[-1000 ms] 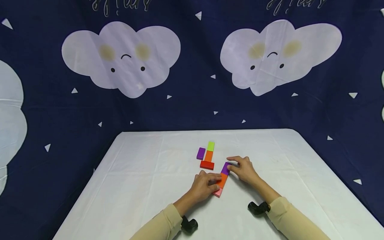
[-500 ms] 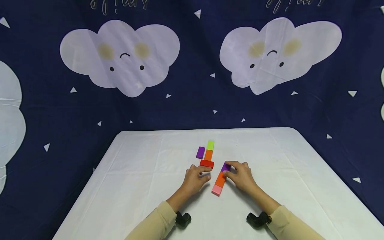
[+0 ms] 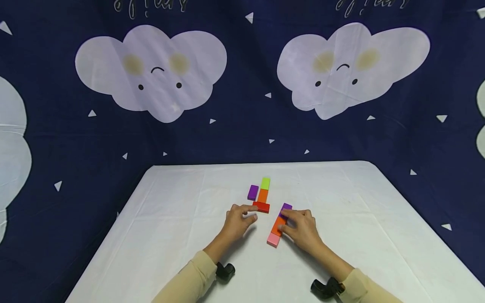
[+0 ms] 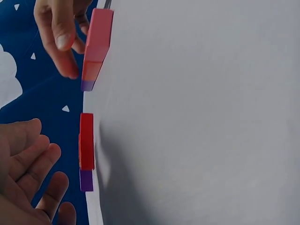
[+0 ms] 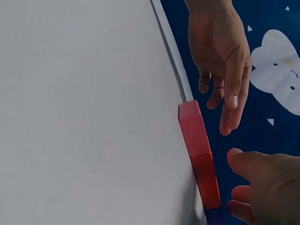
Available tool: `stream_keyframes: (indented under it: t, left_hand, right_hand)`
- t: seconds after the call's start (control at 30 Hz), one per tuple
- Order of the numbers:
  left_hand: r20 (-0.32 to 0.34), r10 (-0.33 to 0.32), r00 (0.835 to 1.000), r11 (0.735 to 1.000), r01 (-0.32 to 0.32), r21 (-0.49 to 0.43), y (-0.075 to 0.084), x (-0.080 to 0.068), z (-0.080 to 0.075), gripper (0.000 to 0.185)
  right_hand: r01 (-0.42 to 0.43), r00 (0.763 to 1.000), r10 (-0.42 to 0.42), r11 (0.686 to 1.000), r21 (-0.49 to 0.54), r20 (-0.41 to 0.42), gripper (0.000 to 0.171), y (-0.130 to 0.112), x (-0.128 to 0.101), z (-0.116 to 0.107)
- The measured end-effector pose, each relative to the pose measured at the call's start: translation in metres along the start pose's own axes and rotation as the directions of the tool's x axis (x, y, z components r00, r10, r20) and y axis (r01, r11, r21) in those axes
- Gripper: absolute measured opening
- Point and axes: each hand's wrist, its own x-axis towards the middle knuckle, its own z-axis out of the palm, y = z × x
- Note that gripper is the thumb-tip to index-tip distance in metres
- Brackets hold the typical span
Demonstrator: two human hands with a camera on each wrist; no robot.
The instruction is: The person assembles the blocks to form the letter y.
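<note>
Three blocks lie end to end in a slanted row: purple [image 3: 287, 206], orange [image 3: 278, 226] and pink [image 3: 273, 240]. Over the purple and orange ones hovers my right hand [image 3: 303, 229], thumb and fingers apart; the right wrist view shows a gap between its fingers [image 5: 241, 211] and the row. My left hand [image 3: 235, 223] hangs loosely, its forefinger beside a red block [image 3: 261, 207] that lies crosswise; whether it touches is unclear in the head view. Behind the red block come another orange block [image 3: 262, 195] and a green block [image 3: 265, 183], with a second purple block [image 3: 252, 192] to their left.
A white-covered table [image 3: 170, 235] bears all the blocks. Behind it hangs a dark blue curtain [image 3: 242, 84] with clouds and small triangles. Each wrist carries a black camera mount [image 3: 225, 272].
My left hand has left the pink and orange end of the row and moved left and away toward the red block. My right hand has slid nearer along the row from the purple block.
</note>
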Motion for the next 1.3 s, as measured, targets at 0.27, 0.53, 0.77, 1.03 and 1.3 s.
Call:
stream_keyframes:
  t: [0.27, 0.53, 0.77, 1.03, 1.3]
  left_hand:
    - [-0.028, 0.015, 1.0, 1.0, -0.014, 0.008, -0.003, 0.005, -0.008, 0.027]
    - [-0.032, -0.001, 0.999, 1.0, 0.002, 0.018, -0.005, 0.005, -0.009, 0.028]
    - [-0.055, -0.005, 0.998, 1.0, 0.006, 0.019, -0.004, 0.006, -0.01, 0.028]
    - [-0.059, -0.008, 0.998, 1.0, 0.01, 0.018, -0.003, 0.007, -0.01, 0.028]
    - [-0.051, -0.034, 0.998, 0.999, 0.036, 0.034, -0.009, 0.014, -0.01, 0.029]
  right_hand:
    - [0.059, 0.997, -0.06, 0.998, -0.03, -0.043, 0.045, 0.002, -0.004, 0.004]
    - [0.091, 0.995, -0.092, 0.995, -0.032, -0.036, 0.043, 0.005, -0.005, 0.005]
    - [0.075, 0.997, -0.076, 0.997, -0.032, -0.02, 0.043, 0.006, -0.006, 0.006]
    - [0.052, 0.998, -0.052, 0.998, -0.023, -0.035, 0.043, 0.007, -0.006, 0.006]
    - [0.06, 0.998, -0.06, 0.998, -0.01, -0.034, 0.043, 0.007, -0.007, 0.005]
